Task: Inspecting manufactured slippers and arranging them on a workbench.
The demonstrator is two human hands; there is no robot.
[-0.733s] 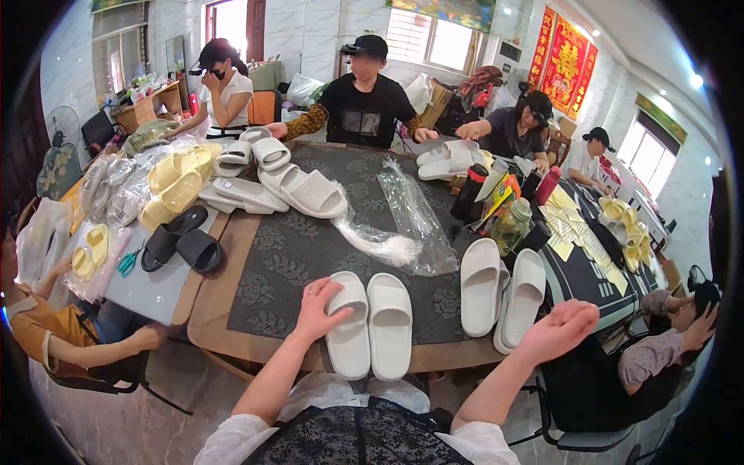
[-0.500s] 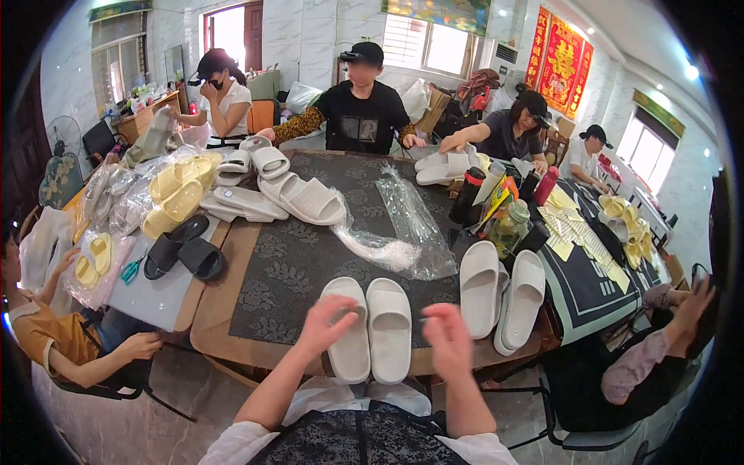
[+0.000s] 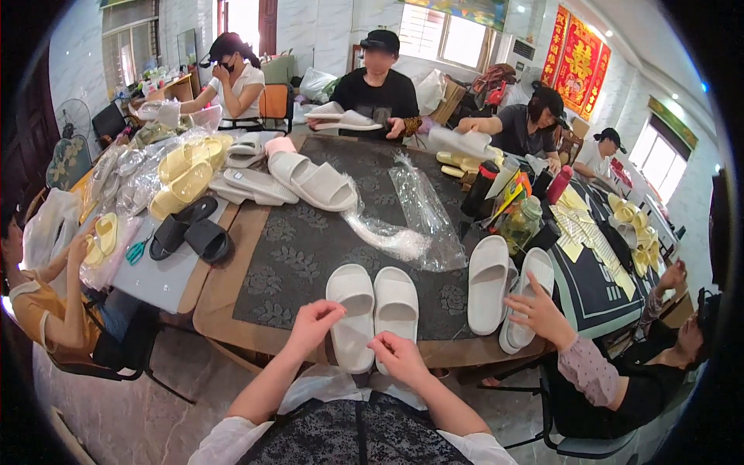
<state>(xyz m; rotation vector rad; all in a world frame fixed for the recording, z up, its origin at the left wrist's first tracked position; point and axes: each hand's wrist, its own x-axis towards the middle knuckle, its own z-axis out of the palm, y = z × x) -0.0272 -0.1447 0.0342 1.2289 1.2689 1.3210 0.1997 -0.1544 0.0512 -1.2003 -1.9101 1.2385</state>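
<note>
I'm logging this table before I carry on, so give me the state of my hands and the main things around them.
Left hand: fingers drawn together, nothing visibly held
Right hand: fingers curled in, nothing visibly held
Front white slippers: side by side, soles down
Clear plastic wrap: crumpled on the dark tablecloth
Black slippers: unbagged
Scissors: lying flat; open or closed, cannot tell
Black bottle: standing upright

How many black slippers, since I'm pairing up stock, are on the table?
2: the left black slipper lies just right of the teal scissors; the right black slipper lies close beside it. Others could be hidden.
</note>
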